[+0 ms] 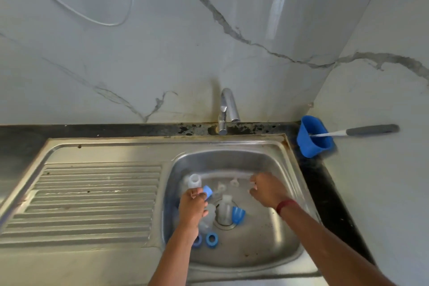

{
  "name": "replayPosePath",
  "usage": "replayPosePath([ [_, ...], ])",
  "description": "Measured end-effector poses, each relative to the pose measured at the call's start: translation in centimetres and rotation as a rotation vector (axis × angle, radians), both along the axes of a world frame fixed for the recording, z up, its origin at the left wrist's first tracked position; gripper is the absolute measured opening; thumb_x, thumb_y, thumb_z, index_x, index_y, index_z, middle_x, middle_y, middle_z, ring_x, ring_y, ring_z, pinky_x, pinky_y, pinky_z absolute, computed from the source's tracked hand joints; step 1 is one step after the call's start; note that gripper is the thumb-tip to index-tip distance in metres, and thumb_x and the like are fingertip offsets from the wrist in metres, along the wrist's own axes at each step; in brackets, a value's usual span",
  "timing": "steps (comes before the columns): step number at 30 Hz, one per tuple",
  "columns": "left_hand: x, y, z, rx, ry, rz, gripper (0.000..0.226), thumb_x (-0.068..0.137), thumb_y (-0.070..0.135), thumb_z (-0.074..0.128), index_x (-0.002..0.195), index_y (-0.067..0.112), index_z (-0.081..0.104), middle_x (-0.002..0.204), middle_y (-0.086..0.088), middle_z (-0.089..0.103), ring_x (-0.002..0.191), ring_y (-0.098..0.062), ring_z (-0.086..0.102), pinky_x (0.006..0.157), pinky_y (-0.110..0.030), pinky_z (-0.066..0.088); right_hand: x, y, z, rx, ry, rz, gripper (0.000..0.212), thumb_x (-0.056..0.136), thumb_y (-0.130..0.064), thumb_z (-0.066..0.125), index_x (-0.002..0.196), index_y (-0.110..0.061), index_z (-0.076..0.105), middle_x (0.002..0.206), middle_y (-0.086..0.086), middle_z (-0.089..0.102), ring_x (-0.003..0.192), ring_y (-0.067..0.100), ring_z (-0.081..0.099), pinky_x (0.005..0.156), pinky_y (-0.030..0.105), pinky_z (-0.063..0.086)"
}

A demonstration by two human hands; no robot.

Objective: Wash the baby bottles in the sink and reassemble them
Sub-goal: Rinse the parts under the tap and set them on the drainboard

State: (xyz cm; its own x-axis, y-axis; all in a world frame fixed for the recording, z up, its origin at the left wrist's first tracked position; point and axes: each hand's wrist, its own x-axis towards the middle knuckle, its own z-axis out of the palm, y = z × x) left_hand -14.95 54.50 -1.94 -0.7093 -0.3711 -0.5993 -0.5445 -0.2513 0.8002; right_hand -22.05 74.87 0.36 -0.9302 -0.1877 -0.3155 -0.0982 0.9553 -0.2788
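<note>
Blue cup point(312, 146) on black counter point(318, 181)

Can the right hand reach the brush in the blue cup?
Probably yes: the right hand looks empty, and the brush handle sticks out of the cup beside the sink, uncovered.

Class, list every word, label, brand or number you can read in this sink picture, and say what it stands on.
None readable. The clear bottle in the left hand, the loose blue cap, the blue holder and the tap show no legible print; any bottle markings are too blurred.

Soft light; wall point(279, 0) glare; right hand point(267, 190) blurred; edges bowed.
</note>
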Motion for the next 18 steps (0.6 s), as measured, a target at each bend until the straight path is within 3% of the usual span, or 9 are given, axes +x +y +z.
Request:
replayPosePath([
  [5, 0.7, -1.8, -0.7, 0.008, -0.014, 0.039, 0.021, 0.095, 0.007, 0.052, 0.111, 0.015, 0.062, 0.086, -0.005, 0.065, 0.077, -0.017, 0.061, 0.063, -0.03, 0.048, 2.7, -4.1, -3.3, -0.123, -0.1, -0.004, 0.037, 0.088, -0.029, 0.065, 0.124, -0.019, 0.066, 0.12, 0.007, 0.068, 0.114, 0.023, 0.061, 0.097, 0.031, 0.048],
  [13, -0.8, -2.7, -2.6, 0.003, -0.033, 0.063, 0.019, 0.093, 0.01, 0.054, 0.107, 0.019, 0.063, 0.099, -0.008, 0.064, 0.092, -0.021, 0.062, 0.072, -0.034, 0.053, 2.0, -8.0, -5.5, -0.226, -0.12, -0.015, 0.038, 0.089, -0.027, 0.062, 0.127, -0.02, 0.065, 0.126, 0.004, 0.066, 0.116, 0.022, 0.061, 0.096, 0.03, 0.047],
  [16, -2.1, -3.1, -3.5, -0.017, -0.038, 0.047, 0.025, 0.094, 0.006, 0.05, 0.106, 0.024, 0.063, 0.102, 0.002, 0.063, 0.091, -0.016, 0.059, 0.089, -0.047, 0.053, 1.2, -9.0, -6.3, -0.28, -0.139, -0.061, 0.04, 0.09, -0.026, 0.061, 0.129, -0.022, 0.063, 0.126, 0.004, 0.066, 0.112, 0.02, 0.063, 0.094, 0.029, 0.049],
  [18, -3.1, -3.3, -4.2, -0.038, -0.043, 0.039, 0.03, 0.096, 0.007, 0.049, 0.118, 0.022, 0.063, 0.112, 0.002, 0.063, 0.101, -0.019, 0.058, 0.103, -0.051, 0.048, 0.6, -9.7, -6.9, -0.306, -0.152, -0.084, 0.041, 0.09, -0.027, 0.06, 0.131, -0.021, 0.061, 0.127, 0.005, 0.065, 0.112, 0.02, 0.063, 0.093, 0.028, 0.049],
])
